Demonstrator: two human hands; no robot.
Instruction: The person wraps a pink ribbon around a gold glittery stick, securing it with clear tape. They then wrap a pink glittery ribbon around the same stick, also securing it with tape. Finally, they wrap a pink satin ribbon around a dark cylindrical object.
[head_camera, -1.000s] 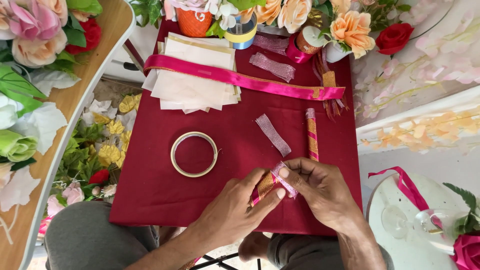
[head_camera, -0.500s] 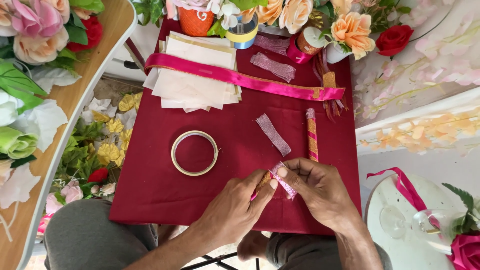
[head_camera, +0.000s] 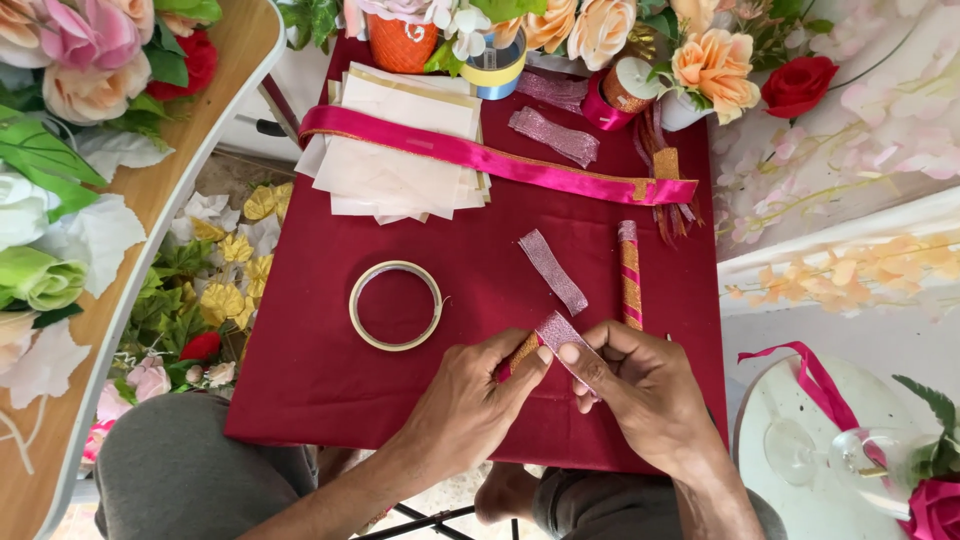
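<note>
Over the near edge of a dark red cloth-covered table (head_camera: 330, 370), my left hand (head_camera: 478, 400) and my right hand (head_camera: 640, 390) meet around one small piece. It is a short orange-and-pink stick (head_camera: 520, 355) with a strip of pink glitter ribbon (head_camera: 562, 335) laid over it. My left fingers pinch the stick's end, and my right thumb and fingers press the ribbon strip. A second glitter strip (head_camera: 552, 270) lies loose just beyond my hands. Beside it rests a wrapped orange-and-pink stick (head_camera: 629, 275). A roll of clear tape (head_camera: 396, 305) lies to the left.
A long pink satin ribbon (head_camera: 500, 160) crosses a stack of cream paper sheets (head_camera: 390, 160). Artificial roses, a tape roll and more glitter ribbon (head_camera: 552, 135) crowd the far edge. A wooden table (head_camera: 130, 220) with flowers stands left; a white round table (head_camera: 800, 440) with a glass is at right.
My hands stay in the same spot; the fingers have shifted slightly along the glitter strip and the stick.
</note>
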